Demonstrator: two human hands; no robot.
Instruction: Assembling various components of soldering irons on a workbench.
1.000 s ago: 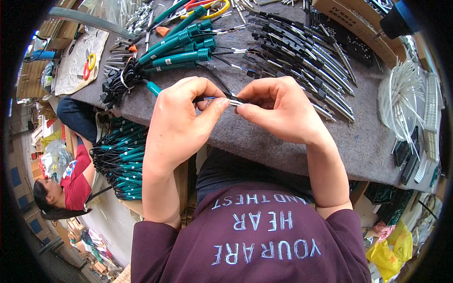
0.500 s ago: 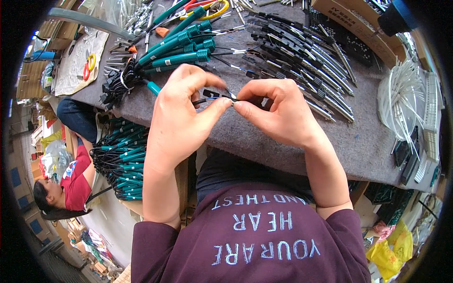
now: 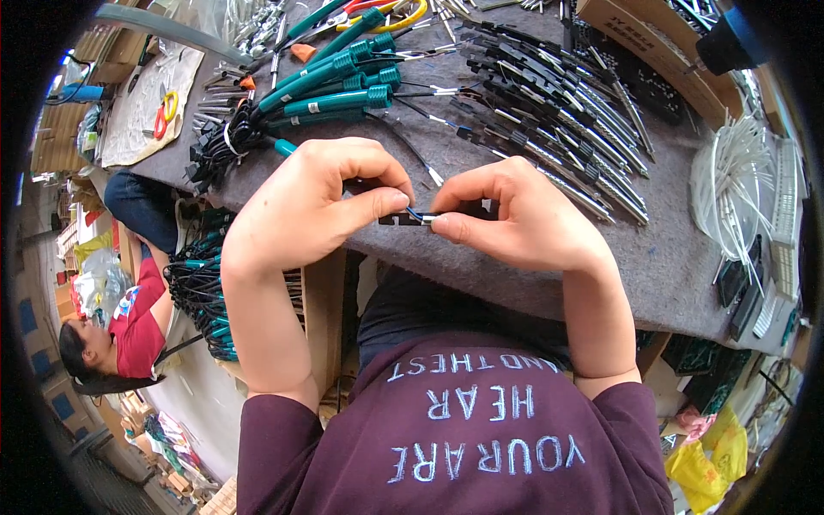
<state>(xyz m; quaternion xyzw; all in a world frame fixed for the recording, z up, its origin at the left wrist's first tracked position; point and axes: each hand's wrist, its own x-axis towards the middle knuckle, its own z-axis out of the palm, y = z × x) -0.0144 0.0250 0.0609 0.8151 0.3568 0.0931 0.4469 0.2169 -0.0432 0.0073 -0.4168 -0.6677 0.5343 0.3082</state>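
Observation:
Above the near edge of the table, both my hands are closed in fingertip pinches, almost touching. My left hand (image 3: 322, 206) grips a thin wire (image 3: 414, 212), blue where it shows between the fingertips. My right hand (image 3: 519, 210) pinches the end of a small black strip-like part (image 3: 398, 220) with notches, which runs below the left fingertips. A short white section sits beside the right thumb. The fingers hide how wire and strip meet. Just beyond the fingertips, a dark cable with a white end (image 3: 435, 176) lies on the table.
Dark green tubes (image 3: 330, 105) with ribbed ends lie beyond my left hand. Rows of black parts with metal rods (image 3: 558, 120) lie beyond the right. A bag of white cable ties (image 3: 730, 184) is far right. A blue-handled tool (image 3: 730, 39) hangs top right. Another person (image 3: 129, 330) sits left.
Both hands have come nearer to my body, the left one also shifting left. The black strip now lies lower between them, and the cable's white end has come into sight beyond the fingers.

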